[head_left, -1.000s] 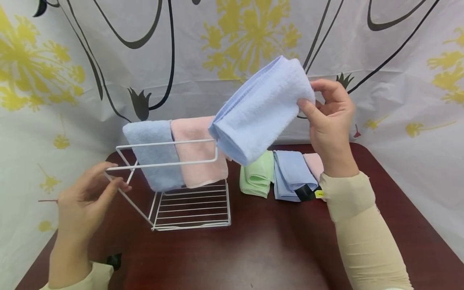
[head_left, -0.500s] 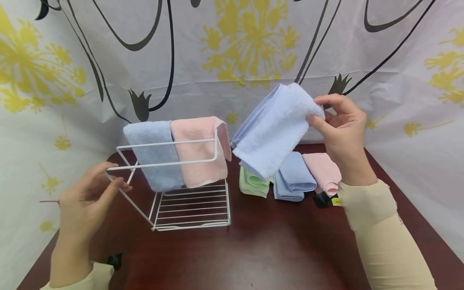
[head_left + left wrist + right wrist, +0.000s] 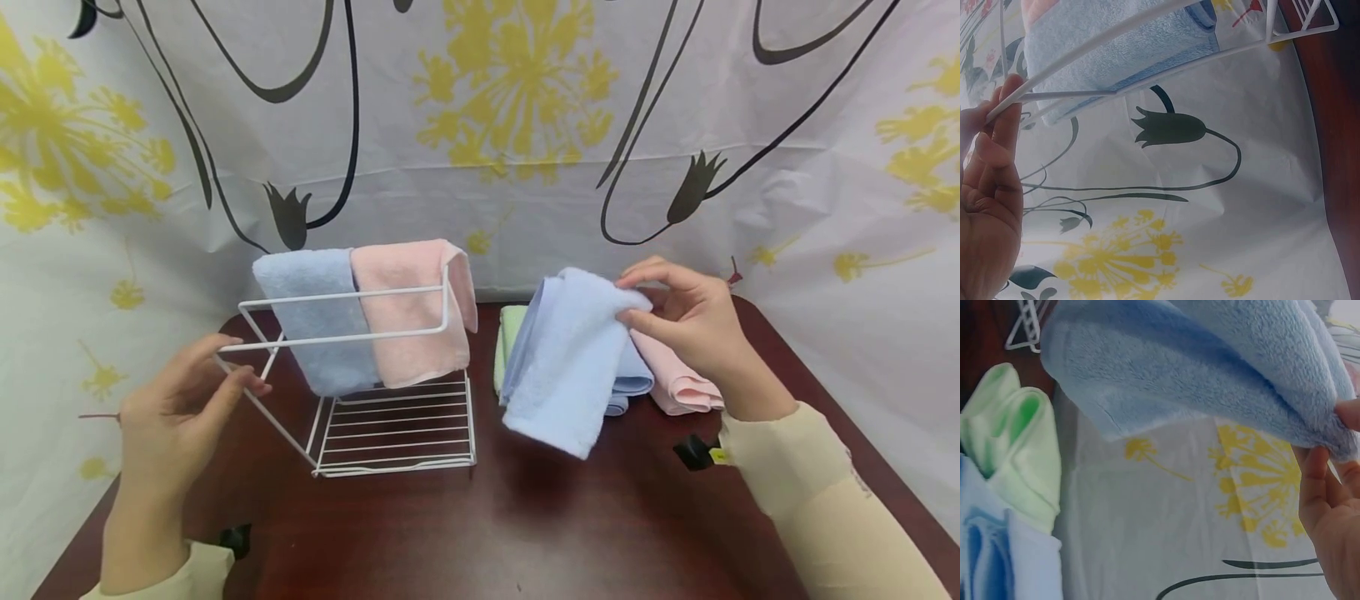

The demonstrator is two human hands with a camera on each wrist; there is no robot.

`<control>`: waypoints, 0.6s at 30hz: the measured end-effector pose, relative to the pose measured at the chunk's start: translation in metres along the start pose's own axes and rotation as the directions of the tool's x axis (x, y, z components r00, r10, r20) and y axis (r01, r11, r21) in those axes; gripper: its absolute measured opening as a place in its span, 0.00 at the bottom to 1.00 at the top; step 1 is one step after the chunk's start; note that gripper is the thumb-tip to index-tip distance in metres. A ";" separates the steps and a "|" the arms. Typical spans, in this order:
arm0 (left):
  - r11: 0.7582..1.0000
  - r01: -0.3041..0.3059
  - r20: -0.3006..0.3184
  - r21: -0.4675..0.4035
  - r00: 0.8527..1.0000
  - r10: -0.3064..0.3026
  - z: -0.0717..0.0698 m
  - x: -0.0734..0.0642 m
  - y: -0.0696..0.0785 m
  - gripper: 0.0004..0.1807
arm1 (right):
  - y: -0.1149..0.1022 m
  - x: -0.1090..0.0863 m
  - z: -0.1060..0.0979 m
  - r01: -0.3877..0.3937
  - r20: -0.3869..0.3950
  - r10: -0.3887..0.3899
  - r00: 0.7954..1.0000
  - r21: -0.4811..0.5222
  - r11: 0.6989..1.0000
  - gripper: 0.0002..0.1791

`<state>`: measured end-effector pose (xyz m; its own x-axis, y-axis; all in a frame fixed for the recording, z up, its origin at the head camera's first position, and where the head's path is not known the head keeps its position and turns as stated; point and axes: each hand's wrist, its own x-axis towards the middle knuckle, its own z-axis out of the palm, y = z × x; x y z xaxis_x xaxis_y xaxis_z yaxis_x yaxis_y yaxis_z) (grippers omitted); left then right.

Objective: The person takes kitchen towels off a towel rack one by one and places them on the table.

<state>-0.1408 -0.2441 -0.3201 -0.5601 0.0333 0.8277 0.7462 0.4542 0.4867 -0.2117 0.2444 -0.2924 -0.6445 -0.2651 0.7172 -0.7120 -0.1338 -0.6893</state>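
Note:
My left hand (image 3: 176,408) pinches the left front corner of a white wire rack (image 3: 341,340). Over the rack's back hang a folded blue towel (image 3: 318,325) and, to its right, a pink towel (image 3: 408,308). By its upper right corner, another light blue towel (image 3: 566,358) dangles from my right hand (image 3: 686,321), pinched between thumb and fingers. That towel hangs above the table, right of the rack and apart from it. In the right wrist view the same blue towel (image 3: 1191,375) slants across the top, its corner between the fingertips.
Behind the dangling towel lie a folded green towel (image 3: 1029,444), a folded blue towel (image 3: 633,371) and a folded pink towel (image 3: 682,383), all on the dark red table (image 3: 450,542). A white floral-printed sheet (image 3: 525,200) rises behind the table.
My right hand has lowered the light blue towel and drawn it rightward, away from the rack, uncovering the hanging pink towel's right edge. My left hand and the rack stay put.

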 end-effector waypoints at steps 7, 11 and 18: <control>1.000 0.008 -0.006 -0.010 1.000 -0.008 0.000 -0.001 0.000 0.21 | 0.004 -0.017 0.006 -0.089 0.196 0.102 0.975 -0.072 0.993 0.24; 1.000 0.003 -0.014 -0.027 1.000 -0.003 0.001 0.000 0.000 0.20 | 0.009 -0.023 0.011 -0.108 0.279 0.132 0.951 -0.099 0.989 0.22; 0.999 -0.004 -0.015 -0.042 1.000 0.003 0.001 0.000 0.000 0.20 | 0.021 -0.034 0.017 -0.272 0.382 0.308 0.871 -0.147 0.951 0.19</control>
<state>-0.1413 -0.2433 -0.3206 -0.5523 0.0212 0.8334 0.7627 0.4164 0.4949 -0.2005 0.2338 -0.3330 -0.6748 -0.6367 0.3731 -0.5424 0.0850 -0.8358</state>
